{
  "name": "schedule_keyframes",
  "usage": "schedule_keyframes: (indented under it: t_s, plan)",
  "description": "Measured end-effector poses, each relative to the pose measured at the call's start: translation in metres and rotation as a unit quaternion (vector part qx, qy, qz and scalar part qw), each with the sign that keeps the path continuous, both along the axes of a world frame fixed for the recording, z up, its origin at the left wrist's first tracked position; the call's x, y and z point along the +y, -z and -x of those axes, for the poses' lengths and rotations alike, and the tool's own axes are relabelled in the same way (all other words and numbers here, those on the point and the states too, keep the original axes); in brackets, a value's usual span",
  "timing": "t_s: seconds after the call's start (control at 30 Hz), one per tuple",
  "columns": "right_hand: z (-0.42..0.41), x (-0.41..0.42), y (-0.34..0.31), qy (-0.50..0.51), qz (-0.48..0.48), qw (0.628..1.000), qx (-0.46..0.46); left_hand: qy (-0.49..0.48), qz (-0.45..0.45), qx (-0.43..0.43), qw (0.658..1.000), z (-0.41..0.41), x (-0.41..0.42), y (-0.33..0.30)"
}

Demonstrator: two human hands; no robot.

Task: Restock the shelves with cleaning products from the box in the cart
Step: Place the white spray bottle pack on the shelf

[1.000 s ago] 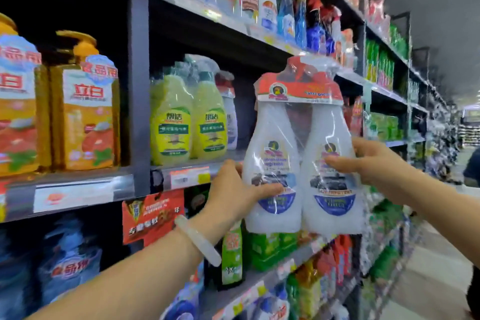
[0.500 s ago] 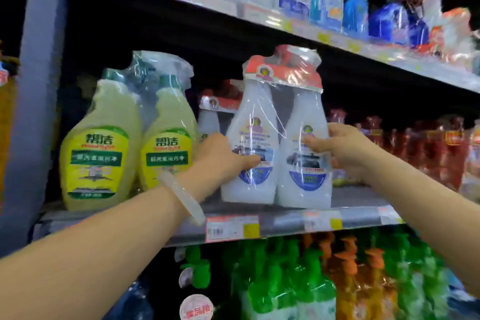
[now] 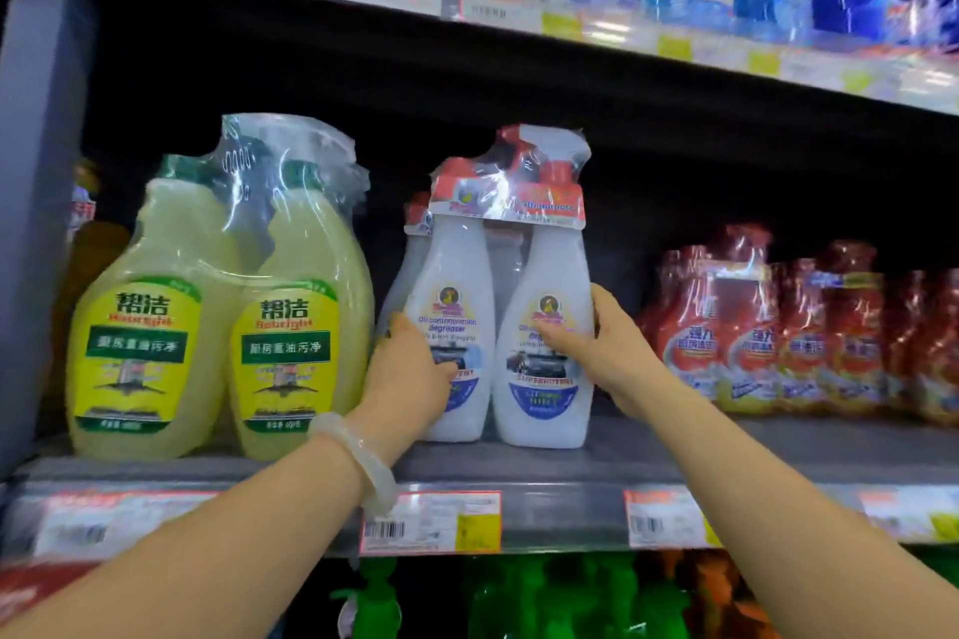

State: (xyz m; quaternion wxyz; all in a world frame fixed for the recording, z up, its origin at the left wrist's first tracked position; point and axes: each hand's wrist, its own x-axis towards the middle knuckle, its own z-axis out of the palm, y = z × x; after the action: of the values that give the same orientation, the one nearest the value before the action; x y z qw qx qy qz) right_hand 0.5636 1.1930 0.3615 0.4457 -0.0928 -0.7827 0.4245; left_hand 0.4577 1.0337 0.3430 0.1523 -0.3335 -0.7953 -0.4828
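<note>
Supermarket shelf (image 3: 612,462) already bears the white degreaser twin-pack (image 3: 506,327), gripped at its sides by the left hand (image 3: 410,379) and right hand (image 3: 602,353), which should slide it squarely back beside the yellow twin-pack (image 3: 218,322), labels forward

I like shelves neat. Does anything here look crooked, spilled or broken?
Nothing stands out. The white bottle pack stands upright on the shelf, held by the left hand and right hand. The yellow bottles beside it also stand upright. No spills show.
</note>
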Motion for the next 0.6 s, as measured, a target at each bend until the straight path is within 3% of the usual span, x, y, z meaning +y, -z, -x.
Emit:
schedule_keyframes:
  t_s: [0.13, 0.33, 0.4, 0.5, 0.6]
  plan:
    - [-0.006, 0.012, 0.013, 0.003, -0.056, 0.989, -0.134, -0.029, 0.147, 0.014, 0.989, -0.002, 0.001, 0.007]
    - [0.011, 0.014, 0.013, 0.063, -0.042, 0.987, -0.143, -0.086, 0.157, 0.060, 0.982, 0.007, 0.016, 0.011]
    - [0.018, 0.015, 0.016, 0.073, -0.034, 0.988, -0.135, -0.142, 0.231, 0.093, 0.958, 0.009, 0.023, 0.010]
    - [0.024, 0.016, 0.019, 0.075, -0.018, 0.989, -0.127, -0.214, 0.358, 0.175, 0.892, 0.011, 0.028, 0.008]
    - [0.026, 0.019, 0.024, 0.067, 0.002, 0.992, -0.106, -0.215, 0.373, 0.211, 0.878, 0.009, 0.023, 0.004]
